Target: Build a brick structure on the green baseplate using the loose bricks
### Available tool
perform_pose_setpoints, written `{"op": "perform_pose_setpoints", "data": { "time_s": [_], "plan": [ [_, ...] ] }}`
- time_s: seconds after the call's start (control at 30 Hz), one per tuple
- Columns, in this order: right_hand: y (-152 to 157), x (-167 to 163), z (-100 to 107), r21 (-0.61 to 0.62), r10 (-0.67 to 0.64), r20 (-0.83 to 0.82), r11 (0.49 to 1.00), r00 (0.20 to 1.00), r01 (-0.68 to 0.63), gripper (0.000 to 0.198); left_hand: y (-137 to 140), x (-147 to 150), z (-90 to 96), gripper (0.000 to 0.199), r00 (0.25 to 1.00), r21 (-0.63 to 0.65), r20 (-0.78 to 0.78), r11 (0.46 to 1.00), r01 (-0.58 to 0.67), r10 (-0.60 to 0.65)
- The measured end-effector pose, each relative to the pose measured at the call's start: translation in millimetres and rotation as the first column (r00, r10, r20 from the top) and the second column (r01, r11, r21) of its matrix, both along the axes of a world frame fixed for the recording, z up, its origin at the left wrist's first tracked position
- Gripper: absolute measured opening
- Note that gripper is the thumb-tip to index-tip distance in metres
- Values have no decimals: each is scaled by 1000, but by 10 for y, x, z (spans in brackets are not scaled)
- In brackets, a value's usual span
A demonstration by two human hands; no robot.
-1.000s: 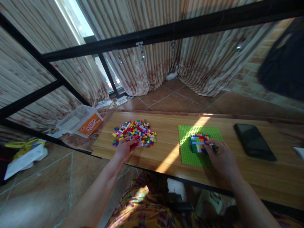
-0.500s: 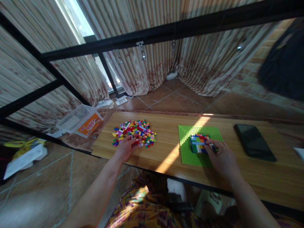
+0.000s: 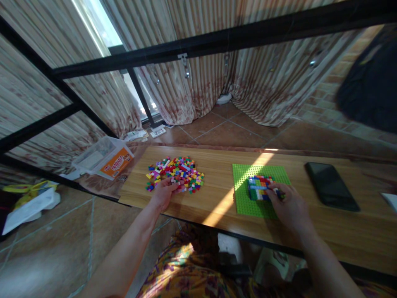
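A pile of small multicoloured building bricks (image 3: 182, 169) is spread on the wooden table. At its near edge is my left hand (image 3: 163, 193), palm down, fingers stretched out and touching loose bricks. To the right lies a green studded baseplate (image 3: 243, 205), carrying a low block of joined bricks (image 3: 258, 191) in blue, red, white, green and yellow. My right hand (image 3: 289, 206) is at the right side of this block, thumb and fingers pinched together. Small dark and yellow-green bricks show at its fingertips; the fingers partly hide them.
A black phone (image 3: 331, 185) lies on the wooden table (image 3: 214, 165) right of the baseplate. A clear plastic box (image 3: 105, 157) with an orange label is beyond the table's left end. Curtains (image 3: 198, 91) and a black metal frame (image 3: 204, 47) stand behind.
My left hand's fingers have shifted slightly at the near edge of the brick pile. My right hand stays at the block on the baseplate.
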State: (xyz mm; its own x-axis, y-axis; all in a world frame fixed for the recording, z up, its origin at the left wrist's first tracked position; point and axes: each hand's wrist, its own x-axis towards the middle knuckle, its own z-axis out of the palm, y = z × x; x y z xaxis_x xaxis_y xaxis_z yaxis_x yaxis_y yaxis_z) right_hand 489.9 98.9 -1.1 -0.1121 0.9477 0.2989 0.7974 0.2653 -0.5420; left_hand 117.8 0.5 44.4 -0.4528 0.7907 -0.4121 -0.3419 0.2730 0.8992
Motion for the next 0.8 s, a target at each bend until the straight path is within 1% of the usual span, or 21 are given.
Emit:
{"op": "perform_pose_setpoints", "data": {
  "time_s": [0.13,0.23,0.3,0.43,0.5,0.6,0.67,0.8],
  "plan": [
    [0,3,0,-8,-4,-17,1000,1000,4,27,29,-14,-13,14,999,-5,-17,999,-37,37],
    [-9,-1,13,-19,-10,-3,1000,1000,10,27,48,-22,-3,14,1000,-7,-20,1000,-13,12],
    [-14,-4,21,-13,1,-3,1000,1000,-1,27,46,-26,13,21,999,4,-41,1000,16,-16],
    [-14,-7,29,-8,12,-14,1000,1000,-13,28,24,-48,42,42,993,33,-99,997,75,-72],
    [-13,-8,33,-17,2,-14,1000,1000,-2,28,20,-71,51,45,989,42,-121,995,94,-89],
    [-18,-13,45,-38,-11,-11,999,1000,11,28,31,-119,58,43,986,43,-140,994,98,-91],
    [-21,-17,53,-42,-9,-15,999,1000,9,28,43,-147,64,39,988,44,-140,996,78,-72],
    [-20,-21,52,-37,-8,-13,999,1000,8,28,57,-113,86,31,995,95,-89,994,51,-43]
  ]
}}
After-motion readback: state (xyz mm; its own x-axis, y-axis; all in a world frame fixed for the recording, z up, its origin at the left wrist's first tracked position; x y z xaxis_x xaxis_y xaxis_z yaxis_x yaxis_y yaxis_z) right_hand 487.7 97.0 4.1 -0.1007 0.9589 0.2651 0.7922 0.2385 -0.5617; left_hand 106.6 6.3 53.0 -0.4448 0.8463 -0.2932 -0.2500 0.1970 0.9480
